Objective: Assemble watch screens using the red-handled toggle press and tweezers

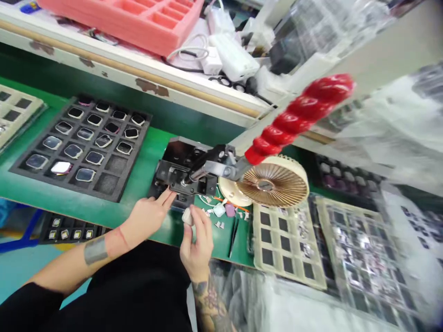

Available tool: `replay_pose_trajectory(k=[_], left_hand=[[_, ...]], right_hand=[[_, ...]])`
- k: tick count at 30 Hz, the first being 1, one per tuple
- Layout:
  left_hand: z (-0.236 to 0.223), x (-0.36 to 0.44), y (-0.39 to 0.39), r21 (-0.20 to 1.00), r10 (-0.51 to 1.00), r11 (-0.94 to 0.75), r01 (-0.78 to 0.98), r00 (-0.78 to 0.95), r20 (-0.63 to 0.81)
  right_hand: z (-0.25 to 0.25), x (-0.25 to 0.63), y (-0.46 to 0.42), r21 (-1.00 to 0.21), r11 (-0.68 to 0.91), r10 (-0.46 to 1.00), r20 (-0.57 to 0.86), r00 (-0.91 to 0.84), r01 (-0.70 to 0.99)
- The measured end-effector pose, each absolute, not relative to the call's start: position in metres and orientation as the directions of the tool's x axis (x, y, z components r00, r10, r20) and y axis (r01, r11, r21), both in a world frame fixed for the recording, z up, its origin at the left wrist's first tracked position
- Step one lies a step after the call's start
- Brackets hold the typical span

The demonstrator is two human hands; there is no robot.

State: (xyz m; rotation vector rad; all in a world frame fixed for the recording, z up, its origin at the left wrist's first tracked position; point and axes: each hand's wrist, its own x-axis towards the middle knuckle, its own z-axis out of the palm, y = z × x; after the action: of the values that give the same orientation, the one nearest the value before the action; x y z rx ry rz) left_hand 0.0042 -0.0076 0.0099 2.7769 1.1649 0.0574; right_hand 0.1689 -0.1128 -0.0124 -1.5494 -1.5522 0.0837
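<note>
My left hand (149, 215) reaches to the front of a black toggle press (187, 177), two fingers stretched out and their tips at the fixture's lower plate. What lies under those fingertips is hidden. Between thumb and fingers, my right hand (198, 242) pinches a small off-white, rounded block (187, 216) just in front of the press. The press's lever ends in a red ribbed grip (301, 117) that slants up to the right. Black tweezers (233, 236) lie on the green mat to the right of my right hand, near small metal bits (219, 225).
At left, a dark foam tray (112, 184) holds several square watch cases. A cream fan (273, 182) stands behind the lever's right side. Plastic trays (290, 244) of small parts lie at right. Above, a shelf (194, 99) bears a pink foam tray (152, 27) and white chargers.
</note>
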Motion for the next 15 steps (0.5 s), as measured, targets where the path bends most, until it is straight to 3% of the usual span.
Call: replay_pose_trajectory(k=[2, 4, 6, 8, 11, 13, 15], left_hand=[[0.015, 0.003, -0.011, 0.221, 0.73, -0.661, 0.717, 0.683, -0.031], [0.019, -0.004, -0.016, 0.441, 0.731, -0.621, 0.648, 0.682, 0.028], [0.022, -0.016, -0.024, 0.742, 0.76, -0.507, 0.439, 0.633, 0.145], [0.022, -0.03, -0.034, 0.936, 0.838, -0.318, 0.152, 0.506, 0.203], [0.02, -0.05, -0.04, 0.99, 0.944, -0.132, -0.051, 0.297, 0.141], [0.017, -0.068, -0.034, 0.992, 0.982, -0.123, -0.005, 0.147, 0.122], [0.013, -0.091, -0.02, 0.976, 0.986, -0.169, 0.138, 0.013, 0.169]], right_hand=[[-0.006, 0.165, -0.107, -0.598, 0.285, 0.797, 0.582, 0.162, 0.749], [0.0, 0.16, -0.098, -0.566, 0.37, 0.764, 0.637, 0.106, 0.737], [0.005, 0.152, -0.089, -0.519, 0.452, 0.725, 0.688, 0.041, 0.725], [0.009, 0.14, -0.079, -0.455, 0.534, 0.689, 0.723, -0.054, 0.713], [0.018, 0.127, -0.067, -0.359, 0.653, 0.662, 0.698, -0.273, 0.667], [0.034, 0.131, -0.057, -0.306, 0.693, 0.629, 0.699, -0.34, 0.652], [0.062, 0.149, -0.04, -0.328, 0.669, 0.578, 0.793, -0.19, 0.667]])
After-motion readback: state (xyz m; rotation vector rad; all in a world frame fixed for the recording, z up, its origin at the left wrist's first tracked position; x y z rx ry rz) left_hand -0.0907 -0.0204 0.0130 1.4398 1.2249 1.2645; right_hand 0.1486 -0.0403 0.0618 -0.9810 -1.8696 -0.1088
